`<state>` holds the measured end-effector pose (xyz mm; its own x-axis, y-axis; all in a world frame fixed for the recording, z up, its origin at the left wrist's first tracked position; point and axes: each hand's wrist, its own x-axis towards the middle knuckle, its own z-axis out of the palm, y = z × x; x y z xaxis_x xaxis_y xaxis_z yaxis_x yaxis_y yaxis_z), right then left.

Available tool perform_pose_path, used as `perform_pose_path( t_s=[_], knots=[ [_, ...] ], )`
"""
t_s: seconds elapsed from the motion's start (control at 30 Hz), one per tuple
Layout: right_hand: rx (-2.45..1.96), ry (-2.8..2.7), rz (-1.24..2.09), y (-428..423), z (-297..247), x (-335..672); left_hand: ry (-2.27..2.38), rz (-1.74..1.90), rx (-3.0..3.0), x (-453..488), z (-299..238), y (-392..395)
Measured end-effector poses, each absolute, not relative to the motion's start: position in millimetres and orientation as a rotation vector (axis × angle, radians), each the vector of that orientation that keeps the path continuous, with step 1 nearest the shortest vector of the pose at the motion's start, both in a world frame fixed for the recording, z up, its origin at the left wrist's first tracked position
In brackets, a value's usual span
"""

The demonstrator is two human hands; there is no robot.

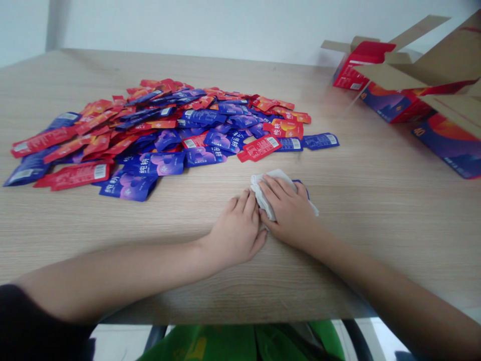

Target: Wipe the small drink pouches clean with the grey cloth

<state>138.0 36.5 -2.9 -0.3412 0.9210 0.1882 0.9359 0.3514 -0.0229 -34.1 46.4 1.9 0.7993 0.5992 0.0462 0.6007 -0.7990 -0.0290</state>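
Observation:
My right hand point(288, 210) lies flat, fingers stretched out, pressing on a white cloth or wipe point(265, 184) that covers a blue sachet point(302, 186) on the wooden table point(376, 200). My left hand point(237, 231) rests beside it, fingers together, its fingertips touching the cloth's left edge. A large pile of red and blue sachets point(161, 135) is spread over the table beyond the hands.
Opened cardboard boxes with red and blue printing point(409, 95) stand at the back right. A green bag point(240, 343) shows below the table's near edge. A pale wall runs behind the table.

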Motion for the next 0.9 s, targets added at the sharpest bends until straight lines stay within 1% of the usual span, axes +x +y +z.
perform_pose_path(
  t_s=[0.9],
  knots=[
    [-1.693, -2.454, -0.137, 34.0, -3.7, 138.8, -0.973, -0.071, -2.968, -36.2, 2.5, 46.8]
  ],
)
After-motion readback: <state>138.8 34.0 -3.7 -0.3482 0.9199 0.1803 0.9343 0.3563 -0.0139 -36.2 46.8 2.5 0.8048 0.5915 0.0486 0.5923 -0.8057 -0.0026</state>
